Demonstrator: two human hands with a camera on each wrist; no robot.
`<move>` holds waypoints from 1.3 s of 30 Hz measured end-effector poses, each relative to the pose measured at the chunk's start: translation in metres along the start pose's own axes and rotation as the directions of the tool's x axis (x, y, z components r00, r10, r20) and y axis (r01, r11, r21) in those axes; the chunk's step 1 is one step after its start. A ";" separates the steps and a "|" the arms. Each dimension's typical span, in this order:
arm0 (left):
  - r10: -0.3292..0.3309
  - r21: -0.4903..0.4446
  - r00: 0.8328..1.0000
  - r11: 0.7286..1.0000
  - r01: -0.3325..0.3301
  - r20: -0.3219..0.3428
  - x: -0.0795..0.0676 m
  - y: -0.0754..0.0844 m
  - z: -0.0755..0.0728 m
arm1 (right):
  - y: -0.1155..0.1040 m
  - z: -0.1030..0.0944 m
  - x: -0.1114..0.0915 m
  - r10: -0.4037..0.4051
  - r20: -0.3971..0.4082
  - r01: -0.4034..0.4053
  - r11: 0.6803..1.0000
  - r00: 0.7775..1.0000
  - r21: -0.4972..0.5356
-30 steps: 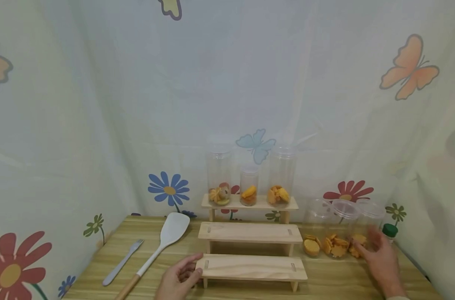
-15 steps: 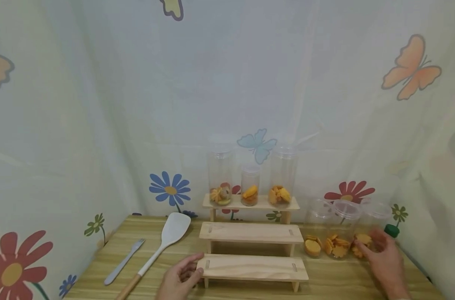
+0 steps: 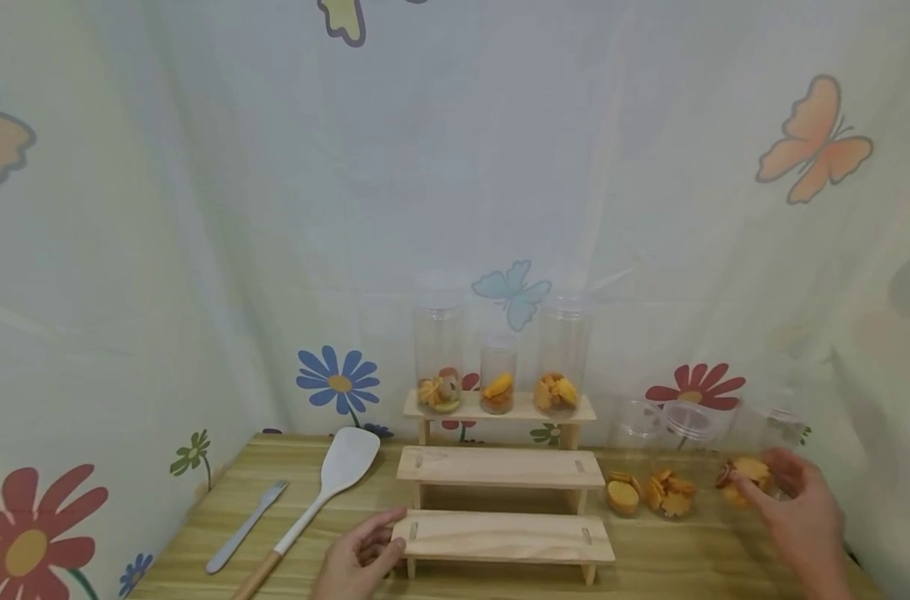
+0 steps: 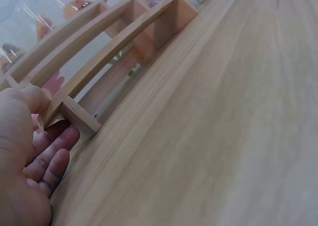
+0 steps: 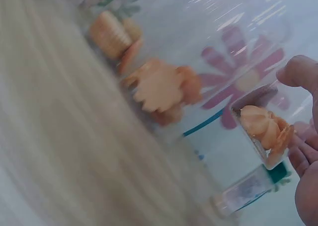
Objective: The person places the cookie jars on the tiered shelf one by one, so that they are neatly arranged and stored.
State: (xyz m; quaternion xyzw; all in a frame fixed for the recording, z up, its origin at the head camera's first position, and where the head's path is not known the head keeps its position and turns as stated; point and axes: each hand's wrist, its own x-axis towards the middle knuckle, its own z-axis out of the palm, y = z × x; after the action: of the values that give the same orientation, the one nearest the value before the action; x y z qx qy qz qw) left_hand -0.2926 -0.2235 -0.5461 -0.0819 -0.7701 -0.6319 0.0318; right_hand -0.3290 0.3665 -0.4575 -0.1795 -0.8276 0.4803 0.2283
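The right hand (image 3: 803, 510) grips a clear jar (image 5: 278, 105) of cookies, which looks raised off the surface (image 3: 650, 575), to the right of two standing cookie jars (image 3: 635, 454); a green-capped bottle (image 5: 251, 188) shows near it in the right wrist view. The left hand (image 3: 356, 560) holds the left end of the lowest step of a wooden rack (image 3: 503, 536). Three more jars (image 3: 440, 342) stand on the rack's top step. Farther left lie a white spatula (image 3: 350, 458) and a fork (image 3: 247, 529)

A fork (image 3: 247, 527) lies beside a white, wooden-handled spatula (image 3: 324, 492).
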 end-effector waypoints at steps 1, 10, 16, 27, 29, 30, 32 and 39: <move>-0.001 0.000 1.000 1.000 0.001 -0.004 0.000 0.000 0.000 | -0.002 -0.003 0.000 -0.011 -0.009 0.011 1.000 1.000 -0.001; 0.001 0.006 1.000 1.000 -0.001 -0.003 0.000 0.000 0.000 | -0.025 -0.025 -0.009 -0.153 -0.090 0.157 0.987 0.984 0.036; 0.003 0.007 1.000 1.000 -0.003 0.000 0.000 -0.002 0.000 | -0.046 -0.033 -0.019 -0.221 -0.060 0.224 0.974 0.973 0.033; 0.000 0.007 1.000 1.000 0.000 -0.005 -0.001 0.001 0.001 | -0.082 -0.033 -0.041 -0.380 0.025 0.378 0.924 0.925 0.061; 0.006 0.010 1.000 1.000 -0.006 -0.004 -0.001 0.001 0.001 | -0.088 -0.032 -0.046 -0.410 0.049 0.406 0.911 0.911 0.072; 0.008 0.009 1.000 1.000 -0.008 -0.004 0.000 0.001 0.001 | -0.090 -0.032 -0.048 -0.424 0.062 0.419 0.904 0.903 0.081; 0.012 0.011 1.000 1.000 -0.012 -0.004 0.000 0.001 0.001 | -0.096 -0.029 -0.052 -0.441 0.088 0.432 0.896 0.893 0.098; 0.010 -0.012 1.000 1.000 -0.010 -0.013 -0.002 0.001 0.001 | -0.116 -0.008 -0.066 -0.464 0.150 0.446 0.884 0.873 0.139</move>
State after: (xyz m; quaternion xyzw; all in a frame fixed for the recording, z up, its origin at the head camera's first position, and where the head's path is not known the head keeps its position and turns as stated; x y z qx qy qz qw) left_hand -0.2901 -0.2220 -0.5453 -0.0820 -0.7656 -0.6369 0.0393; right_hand -0.2785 0.2827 -0.3661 0.0759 -0.8384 0.4681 0.2686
